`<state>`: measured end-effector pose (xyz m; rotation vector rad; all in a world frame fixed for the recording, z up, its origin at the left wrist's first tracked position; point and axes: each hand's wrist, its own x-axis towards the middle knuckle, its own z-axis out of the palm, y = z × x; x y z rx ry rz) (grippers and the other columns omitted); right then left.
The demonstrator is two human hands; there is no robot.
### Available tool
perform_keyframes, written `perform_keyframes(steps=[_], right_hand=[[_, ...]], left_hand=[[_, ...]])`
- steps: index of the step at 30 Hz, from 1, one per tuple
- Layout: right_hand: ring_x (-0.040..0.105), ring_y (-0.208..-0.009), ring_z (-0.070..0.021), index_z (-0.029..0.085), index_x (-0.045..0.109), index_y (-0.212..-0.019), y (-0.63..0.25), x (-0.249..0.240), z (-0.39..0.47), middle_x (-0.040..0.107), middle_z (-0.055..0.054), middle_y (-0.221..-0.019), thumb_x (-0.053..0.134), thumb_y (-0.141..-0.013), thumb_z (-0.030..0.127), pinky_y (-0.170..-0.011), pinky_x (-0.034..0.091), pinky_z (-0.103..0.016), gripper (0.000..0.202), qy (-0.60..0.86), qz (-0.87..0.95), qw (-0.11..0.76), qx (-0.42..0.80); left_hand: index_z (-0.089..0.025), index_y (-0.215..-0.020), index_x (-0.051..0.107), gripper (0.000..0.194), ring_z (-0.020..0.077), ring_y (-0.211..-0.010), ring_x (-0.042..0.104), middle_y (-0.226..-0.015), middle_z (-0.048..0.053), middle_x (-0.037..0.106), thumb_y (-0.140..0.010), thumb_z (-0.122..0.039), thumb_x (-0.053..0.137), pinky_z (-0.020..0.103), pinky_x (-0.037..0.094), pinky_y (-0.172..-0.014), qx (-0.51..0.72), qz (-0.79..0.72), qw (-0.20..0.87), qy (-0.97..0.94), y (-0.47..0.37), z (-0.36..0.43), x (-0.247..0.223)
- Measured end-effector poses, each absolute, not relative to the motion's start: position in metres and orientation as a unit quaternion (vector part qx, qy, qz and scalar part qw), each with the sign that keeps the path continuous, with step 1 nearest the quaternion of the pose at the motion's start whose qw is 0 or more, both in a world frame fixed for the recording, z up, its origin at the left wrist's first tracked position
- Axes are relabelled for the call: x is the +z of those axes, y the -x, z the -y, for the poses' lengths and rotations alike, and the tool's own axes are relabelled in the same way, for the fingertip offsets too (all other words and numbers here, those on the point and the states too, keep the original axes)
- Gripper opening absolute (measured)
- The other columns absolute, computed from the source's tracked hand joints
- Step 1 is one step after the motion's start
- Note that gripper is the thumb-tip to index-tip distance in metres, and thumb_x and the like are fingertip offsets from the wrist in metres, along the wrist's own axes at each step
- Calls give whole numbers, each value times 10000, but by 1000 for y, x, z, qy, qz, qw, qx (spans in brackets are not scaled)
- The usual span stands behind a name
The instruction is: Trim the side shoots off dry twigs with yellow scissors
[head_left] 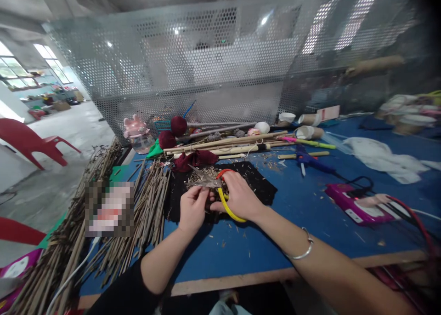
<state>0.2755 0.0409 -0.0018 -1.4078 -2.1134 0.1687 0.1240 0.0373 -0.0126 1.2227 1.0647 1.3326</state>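
Note:
Scissors with yellow and red-orange handles are held in my right hand, their blades parted and pointing left. Just below the blades, my left hand has its thumb and fingers pinched together; what lies between them is too small to make out. Both hands are over a black cloth strewn with small cut pieces of twig. A bundle of thin brown sticks lies left of the cloth.
On the blue table a glue gun and a purple power box are at the right. Bamboo sticks, dark red balls and paper cups line the back, before a perforated metal screen. Longer branches lie left.

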Motion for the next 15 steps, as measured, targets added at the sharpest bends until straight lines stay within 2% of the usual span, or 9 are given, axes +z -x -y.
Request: perform_keyframes(steps=[9, 15], right_hand=[[475, -897, -249, 172, 456, -1023, -270, -1, -39, 505, -103, -982, 680, -602, 506, -766, 368, -364, 583, 536, 791, 283, 81], [546, -764, -198, 190, 467, -911, -270, -8, -38, 565, -48, -838, 651, -652, 495, -648, 361, -275, 441, 562, 776, 254, 134]], left_hand=[[-129, -783, 640, 240, 121, -592, 579, -646, 10, 615, -763, -351, 552, 235, 492, -615, 547, -438, 489, -520, -122, -36, -13], [-127, -769, 643, 234, 116, -583, 569, -635, 9, 612, -760, -342, 551, 215, 478, -590, 547, -443, 481, -522, -124, -34, -8]])
